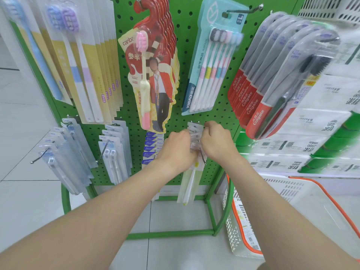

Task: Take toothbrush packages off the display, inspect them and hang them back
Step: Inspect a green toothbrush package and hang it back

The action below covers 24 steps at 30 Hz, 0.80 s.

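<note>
A green pegboard display (181,22) holds many toothbrush packages on metal hooks. Low at its middle right, clear toothbrush packages (190,180) with white and yellow brushes hang from a hook (202,155). My left hand (176,148) grips the top of these packages from the left. My right hand (216,141) pinches the upper edge of the same packages from the right, at the hook. The packages' lower parts hang free below my hands; their tops are mostly hidden by my fingers.
Red Colgate packs (259,106) jut out at the right, a teal multi-brush pack (210,71) and a red figure-shaped pack (153,75) hang above my hands. Blue-white packs (115,151) hang lower left. A white basket with orange rim (292,211) stands on the floor at the right.
</note>
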Tool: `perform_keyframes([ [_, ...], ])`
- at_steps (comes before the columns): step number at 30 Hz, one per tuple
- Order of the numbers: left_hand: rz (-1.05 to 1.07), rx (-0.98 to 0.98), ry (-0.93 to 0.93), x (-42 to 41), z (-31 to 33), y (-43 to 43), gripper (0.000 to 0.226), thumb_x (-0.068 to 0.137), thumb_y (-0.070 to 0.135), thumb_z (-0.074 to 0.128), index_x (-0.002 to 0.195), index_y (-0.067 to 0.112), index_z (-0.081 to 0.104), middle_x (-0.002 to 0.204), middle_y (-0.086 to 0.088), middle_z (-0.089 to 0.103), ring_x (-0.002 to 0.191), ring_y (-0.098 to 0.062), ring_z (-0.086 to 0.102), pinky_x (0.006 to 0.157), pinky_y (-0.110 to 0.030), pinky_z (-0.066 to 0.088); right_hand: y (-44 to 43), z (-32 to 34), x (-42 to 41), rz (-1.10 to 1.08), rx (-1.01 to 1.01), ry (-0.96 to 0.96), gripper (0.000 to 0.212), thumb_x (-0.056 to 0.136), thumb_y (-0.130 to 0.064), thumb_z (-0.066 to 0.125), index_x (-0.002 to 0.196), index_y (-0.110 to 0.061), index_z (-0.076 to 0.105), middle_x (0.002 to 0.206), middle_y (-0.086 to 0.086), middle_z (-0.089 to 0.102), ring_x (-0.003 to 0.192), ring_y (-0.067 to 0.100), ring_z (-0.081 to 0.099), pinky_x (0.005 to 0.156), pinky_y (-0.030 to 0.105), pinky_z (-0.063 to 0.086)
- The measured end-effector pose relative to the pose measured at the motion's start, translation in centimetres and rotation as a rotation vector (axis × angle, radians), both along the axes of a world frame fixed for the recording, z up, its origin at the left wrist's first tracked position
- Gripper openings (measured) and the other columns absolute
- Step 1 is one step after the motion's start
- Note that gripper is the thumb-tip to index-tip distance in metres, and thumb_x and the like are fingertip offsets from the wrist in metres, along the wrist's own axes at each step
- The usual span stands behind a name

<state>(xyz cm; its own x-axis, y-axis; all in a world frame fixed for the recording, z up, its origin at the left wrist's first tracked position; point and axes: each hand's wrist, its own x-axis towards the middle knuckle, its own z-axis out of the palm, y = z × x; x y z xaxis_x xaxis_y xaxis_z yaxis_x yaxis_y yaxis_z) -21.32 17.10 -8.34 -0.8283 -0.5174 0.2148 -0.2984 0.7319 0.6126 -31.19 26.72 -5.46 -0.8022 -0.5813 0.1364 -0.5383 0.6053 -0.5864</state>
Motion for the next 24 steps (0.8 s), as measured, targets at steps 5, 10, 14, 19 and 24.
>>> perform_keyframes([
  [5,0.046,-0.034,0.000,-0.3,0.0,-0.1,0.039,0.094,0.032,0.075,0.076,0.019,0.043,0.074,-0.004,0.051,0.075,-0.032,0.056,0.059,-0.039,0.044,2.6,0.7,2.2,0.004,0.102,0.041,0.036,0.094,-0.005,0.046,0.127,0.003,0.060,0.114,0.025,0.067,0.105,0.044,0.062,0.085,0.045,0.056],
  [10,0.051,-0.100,0.005,1.3,1.3,0.3,0.030,0.094,0.036,0.076,0.086,0.015,0.058,0.081,-0.007,0.064,0.076,-0.032,0.064,0.065,-0.046,0.058,4.1,2.4,4.0,0.026,0.044,0.197,0.040,0.092,-0.005,0.050,0.127,-0.005,0.069,0.106,0.015,0.075,0.105,0.037,0.068,0.088,0.046,0.059],
  [14,0.083,-0.198,-0.021,4.8,2.8,1.1,0.016,0.094,0.031,0.063,0.082,0.022,0.069,0.076,0.000,0.070,0.075,-0.028,0.068,0.067,-0.042,0.062,4.7,3.3,5.7,0.093,-0.058,0.190,0.031,0.092,-0.010,0.053,0.111,-0.018,0.077,0.078,-0.003,0.072,0.077,0.019,0.069,0.078,0.035,0.058],
  [19,0.116,-0.137,-0.255,10.0,3.2,0.7,0.023,0.086,0.034,0.060,0.075,0.016,0.070,0.076,-0.002,0.071,0.081,-0.029,0.068,0.071,-0.038,0.061,3.9,2.4,7.7,0.208,0.027,0.134,0.030,0.094,-0.010,0.051,0.104,-0.021,0.077,0.067,-0.005,0.061,0.073,0.020,0.059,0.077,0.034,0.055],
  [24,0.167,-0.079,-0.266,13.3,2.6,-1.6,0.023,0.085,0.034,0.057,0.072,0.017,0.066,0.073,-0.001,0.069,0.077,-0.026,0.068,0.073,-0.042,0.062,2.4,1.1,8.8,0.303,0.164,0.087,0.031,0.089,-0.005,0.048,0.106,0.001,0.073,0.084,0.019,0.074,0.097,0.038,0.067,0.080,0.048,0.062],
])
